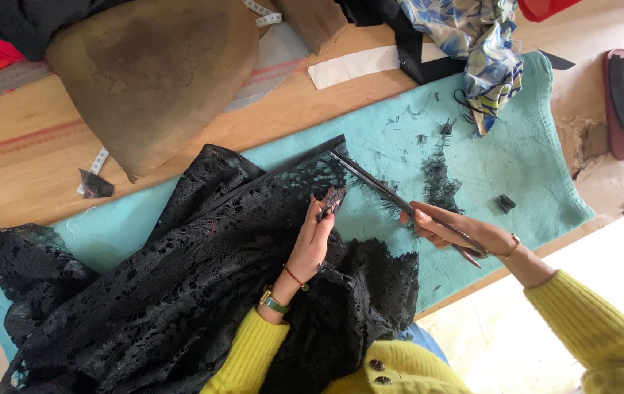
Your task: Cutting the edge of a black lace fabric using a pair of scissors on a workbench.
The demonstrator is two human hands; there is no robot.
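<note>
The black lace fabric (pixel 180 292) lies bunched across the near-left part of the desk (pixel 20 138), spilling over the teal mat (pixel 531 168) and down toward the person's lap. Its upper edge is stretched taut toward the middle of the mat, where the scissors (pixel 385 191) meet it.

The chief risk, as I judge it, is the blades straying off the intended line: the lace is open, stretchy and dark against itself, so a slip in tension could let the scissors bite into the pattern rather than the margin. The left fingertips sit close beside the cutting line, and a forward snip could nick them. Loose black trimmings (pixel 440 179) scattered on the mat could also catch under the fabric and lift it unevenly.

The left hand (pixel 312 244) is partly closed, thumb and fingers pinching a small fold of lace just below the blades and holding it up. The right hand (pixel 447 230) is clamped around the scissor handles near the near-right edge of the mat, the long blades pointing up-left; they look nearly together, though how far they gape at the tip I cannot tell.

A brown padded form (pixel 151 73) and a patterned blue cloth (pixel 480 44) rest toward the far edge.
</note>
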